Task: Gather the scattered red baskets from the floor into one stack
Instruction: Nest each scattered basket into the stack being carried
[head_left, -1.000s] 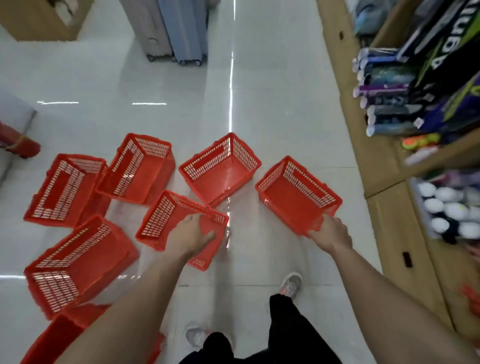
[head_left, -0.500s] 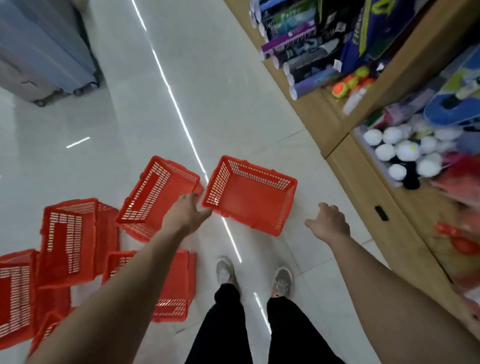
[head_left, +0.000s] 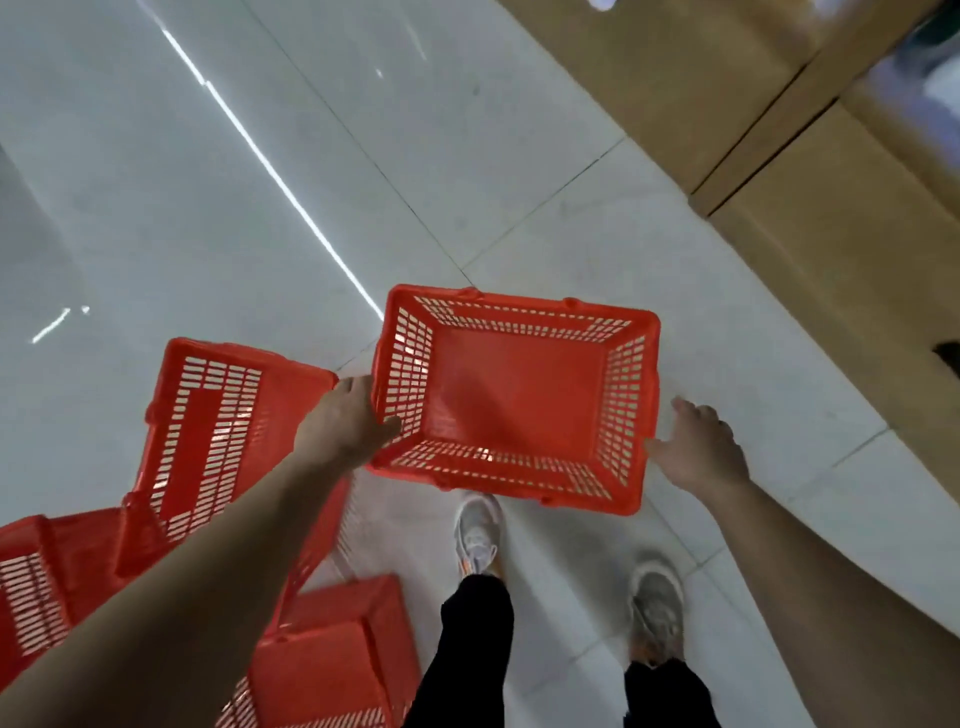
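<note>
A red basket (head_left: 519, 395) stands upright, open side up, on the white floor just ahead of my feet. My left hand (head_left: 345, 421) grips its left rim, thumb inside the wall. My right hand (head_left: 698, 449) is spread at its right rim, thumb touching the corner, fingers apart. Behind my left arm another red basket (head_left: 208, 415) lies tilted on its side. A third red basket (head_left: 332, 670) sits bottom-up near my left leg, and one more red basket (head_left: 41, 577) shows at the left edge.
A wooden shelf base (head_left: 831, 244) runs along the right side. My two shoes (head_left: 478, 535) stand on the tiles right behind the upright basket. Glossy white floor (head_left: 208, 182) stretches ahead and to the left.
The view has tilted down and swung right. My left hand has taken the upright basket's left rim, and my right hand has come in to its right corner.
</note>
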